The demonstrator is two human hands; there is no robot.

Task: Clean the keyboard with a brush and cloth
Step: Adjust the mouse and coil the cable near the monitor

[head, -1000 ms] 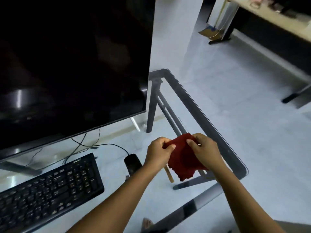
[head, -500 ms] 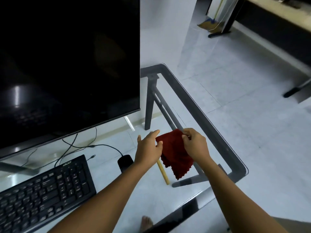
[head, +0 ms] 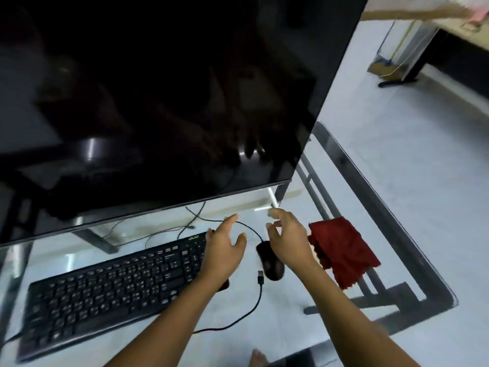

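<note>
My left grip hangs over the right end of the keyboard and my right grip over the mouse. Both are empty, fingers loose and spread. The cloth lies crumpled on the desk, just right of the mouse, and neither grip touches it. I can make out no brush. I judge the cleaning hardly begun, with wiping and brushing both left to do. A small pale logo marks the keyboard's top right edge, too blurred to read, as are the key legends.
</note>
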